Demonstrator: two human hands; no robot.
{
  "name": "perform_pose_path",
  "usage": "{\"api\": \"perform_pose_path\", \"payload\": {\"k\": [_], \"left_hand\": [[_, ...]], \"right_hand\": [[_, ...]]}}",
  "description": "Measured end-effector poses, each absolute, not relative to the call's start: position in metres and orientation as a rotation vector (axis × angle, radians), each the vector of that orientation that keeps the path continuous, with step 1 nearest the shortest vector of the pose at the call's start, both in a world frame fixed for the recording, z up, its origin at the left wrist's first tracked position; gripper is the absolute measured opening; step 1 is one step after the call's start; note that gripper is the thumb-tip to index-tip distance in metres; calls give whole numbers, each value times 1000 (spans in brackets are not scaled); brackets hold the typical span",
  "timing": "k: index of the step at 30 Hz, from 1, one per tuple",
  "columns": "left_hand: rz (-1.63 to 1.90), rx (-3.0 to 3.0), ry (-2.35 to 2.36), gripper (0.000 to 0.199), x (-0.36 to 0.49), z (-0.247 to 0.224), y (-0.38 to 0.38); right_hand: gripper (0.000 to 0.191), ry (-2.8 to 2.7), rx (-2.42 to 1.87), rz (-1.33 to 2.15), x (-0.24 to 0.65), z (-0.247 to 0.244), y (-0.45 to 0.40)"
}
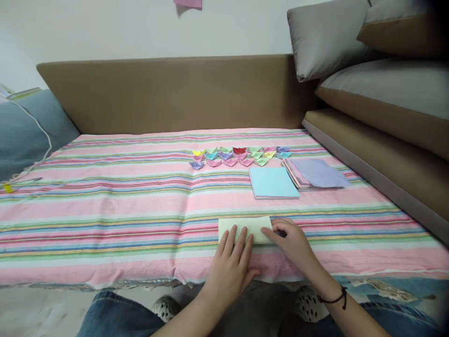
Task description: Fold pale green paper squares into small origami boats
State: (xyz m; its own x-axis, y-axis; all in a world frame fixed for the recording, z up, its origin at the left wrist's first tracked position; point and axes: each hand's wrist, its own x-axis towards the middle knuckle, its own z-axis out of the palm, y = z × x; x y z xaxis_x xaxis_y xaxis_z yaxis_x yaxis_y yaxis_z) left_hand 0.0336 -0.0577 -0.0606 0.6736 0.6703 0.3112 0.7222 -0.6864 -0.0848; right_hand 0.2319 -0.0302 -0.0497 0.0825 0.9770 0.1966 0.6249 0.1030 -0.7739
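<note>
A pale green sheet of paper (257, 227), folded into a rectangle, lies on the striped cloth close to the front edge. My left hand (229, 262) rests on its left part with fingers stretched out flat. At the paper's right end, my right hand (289, 238) pinches the edge between thumb and fingers. Just beyond sits a stack of square paper with a light blue sheet (273, 182) on top. Beside that stack lies a looser pile of paper topped by a lavender sheet (317, 173). Several small folded paper boats (239, 150) stand in rows behind the stacks.
The striped cloth (105, 201) covers a bed-like surface backed by a brown board (175, 96). Grey and brown cushions (382, 89) are piled at the right. A tool with a yellow part (7, 187) and a white cord (42, 128) lie at the far left.
</note>
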Motion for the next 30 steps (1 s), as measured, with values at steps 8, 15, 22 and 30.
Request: {"api": "perform_pose_path", "payload": {"k": [8,15,22,30], "left_hand": [[-349,-2656,-1219,66,38,-64,-59],[-358,-2654,-1253,65,39,-66,-62],[-351,-2637,-1274,66,40,-71,-62],[-349,-2629,-1288,68,40,-71,-62]], "right_hand": [[35,-1609,-1618,570,234,-53,-32],[19,-1782,-1600,472,236,-53,-32],[19,-1820,-1588,412,237,-55,-31],[19,-1829,-1595,350,235,-55,-30]]}}
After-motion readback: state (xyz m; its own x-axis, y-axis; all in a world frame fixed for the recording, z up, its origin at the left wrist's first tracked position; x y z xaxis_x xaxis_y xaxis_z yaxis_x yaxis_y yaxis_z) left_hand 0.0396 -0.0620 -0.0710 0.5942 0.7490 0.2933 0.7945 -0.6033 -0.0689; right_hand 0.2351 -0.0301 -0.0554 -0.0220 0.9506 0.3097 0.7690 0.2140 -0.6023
